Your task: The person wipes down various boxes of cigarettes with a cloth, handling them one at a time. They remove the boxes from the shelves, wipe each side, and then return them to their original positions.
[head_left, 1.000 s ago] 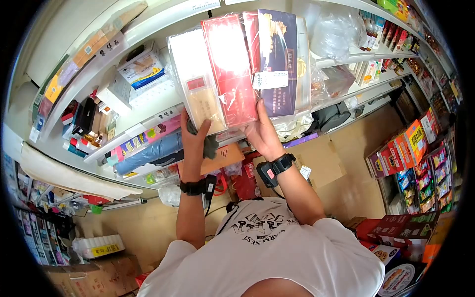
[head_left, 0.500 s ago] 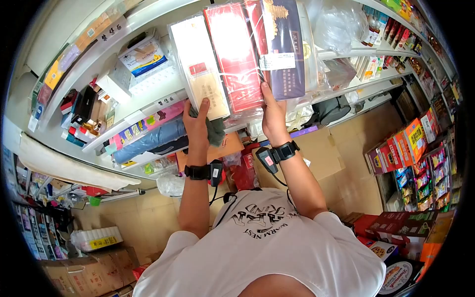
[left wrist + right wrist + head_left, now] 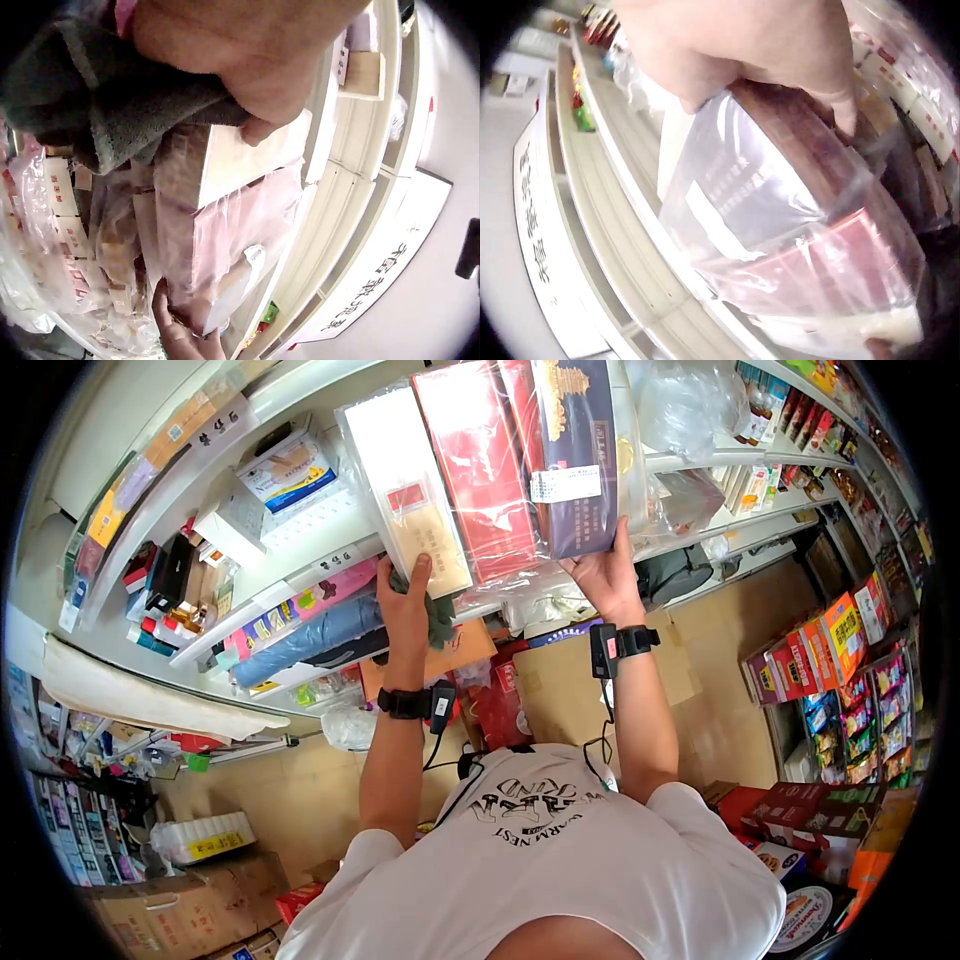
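Note:
In the head view, a row of gift boxes in clear plastic is held up before the shelves: a cream box point(image 3: 425, 530), a red box point(image 3: 485, 490) and a dark blue box point(image 3: 580, 470) with a white label. My left hand point(image 3: 403, 618) grips the cream box's near end, thumb on its face. A dark green cloth point(image 3: 438, 622) hangs at that hand, bunched beside the palm in the left wrist view. At the blue box's near end, my right hand point(image 3: 608, 582) holds the lower corner, thumb along the side; its fingers underneath are partly hidden.
White shelving point(image 3: 300, 585) curves around in front, with a tissue-like carton point(image 3: 290, 470) on the left and a clear plastic bag point(image 3: 690, 405) on the right. Below, a cardboard box point(image 3: 600, 685) lies on the floor. Snack packets point(image 3: 860, 710) line the right side.
My right hand has shifted right, from between the red and blue boxes to the blue box's outer corner. The left hand stays on the cream box; the boxes have moved slightly.

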Demonstrator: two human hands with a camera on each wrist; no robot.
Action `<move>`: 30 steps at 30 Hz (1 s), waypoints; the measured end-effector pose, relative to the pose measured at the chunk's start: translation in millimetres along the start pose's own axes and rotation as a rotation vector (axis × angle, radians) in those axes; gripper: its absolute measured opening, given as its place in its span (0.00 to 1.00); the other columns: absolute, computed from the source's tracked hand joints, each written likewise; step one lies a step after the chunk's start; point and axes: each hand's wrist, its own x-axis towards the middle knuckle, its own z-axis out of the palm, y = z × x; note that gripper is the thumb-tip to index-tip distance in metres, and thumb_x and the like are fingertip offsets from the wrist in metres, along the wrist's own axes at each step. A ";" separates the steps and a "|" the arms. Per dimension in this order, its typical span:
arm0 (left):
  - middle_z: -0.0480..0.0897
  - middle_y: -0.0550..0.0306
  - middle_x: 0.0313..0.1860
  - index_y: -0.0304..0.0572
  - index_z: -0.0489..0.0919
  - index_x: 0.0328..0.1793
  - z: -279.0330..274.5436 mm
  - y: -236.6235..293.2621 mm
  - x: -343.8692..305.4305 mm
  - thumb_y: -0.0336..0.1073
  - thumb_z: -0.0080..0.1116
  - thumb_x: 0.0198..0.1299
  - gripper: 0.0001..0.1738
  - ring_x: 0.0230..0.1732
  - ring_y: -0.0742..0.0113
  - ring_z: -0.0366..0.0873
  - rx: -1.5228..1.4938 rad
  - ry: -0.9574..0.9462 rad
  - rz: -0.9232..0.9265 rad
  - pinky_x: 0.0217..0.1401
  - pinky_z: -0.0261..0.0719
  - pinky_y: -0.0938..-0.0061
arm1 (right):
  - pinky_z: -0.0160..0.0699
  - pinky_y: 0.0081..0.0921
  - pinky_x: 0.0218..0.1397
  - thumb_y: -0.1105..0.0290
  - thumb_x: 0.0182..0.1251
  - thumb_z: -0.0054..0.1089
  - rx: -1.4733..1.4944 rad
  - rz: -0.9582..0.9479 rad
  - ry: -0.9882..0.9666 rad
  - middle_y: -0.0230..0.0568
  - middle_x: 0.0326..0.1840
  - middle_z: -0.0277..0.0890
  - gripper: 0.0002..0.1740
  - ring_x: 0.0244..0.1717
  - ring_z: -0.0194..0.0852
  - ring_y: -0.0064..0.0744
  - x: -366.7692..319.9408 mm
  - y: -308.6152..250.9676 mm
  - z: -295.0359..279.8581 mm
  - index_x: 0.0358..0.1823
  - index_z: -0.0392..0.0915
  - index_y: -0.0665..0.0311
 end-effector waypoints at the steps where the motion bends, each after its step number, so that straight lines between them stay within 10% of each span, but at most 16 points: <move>1: 0.79 0.54 0.52 0.32 0.72 0.59 -0.3 -1.3 0.6 0.44 0.68 0.62 0.28 0.51 0.70 0.74 -0.014 -0.011 -0.014 0.56 0.72 0.75 | 0.61 0.49 0.73 0.37 0.76 0.35 -0.003 0.012 0.016 0.42 0.71 0.67 0.37 0.70 0.65 0.42 1.2 0.5 -0.3 0.72 0.61 0.58; 30: 0.79 0.55 0.53 0.38 0.65 0.67 -20.5 -1.6 -14.7 0.39 0.60 0.68 0.26 0.48 0.70 0.77 0.003 -0.108 -0.084 0.52 0.77 0.75 | 0.70 0.40 0.69 0.53 0.79 0.45 0.141 -0.080 0.024 0.38 0.63 0.75 0.24 0.61 0.73 0.36 -2.9 19.8 -4.2 0.64 0.71 0.61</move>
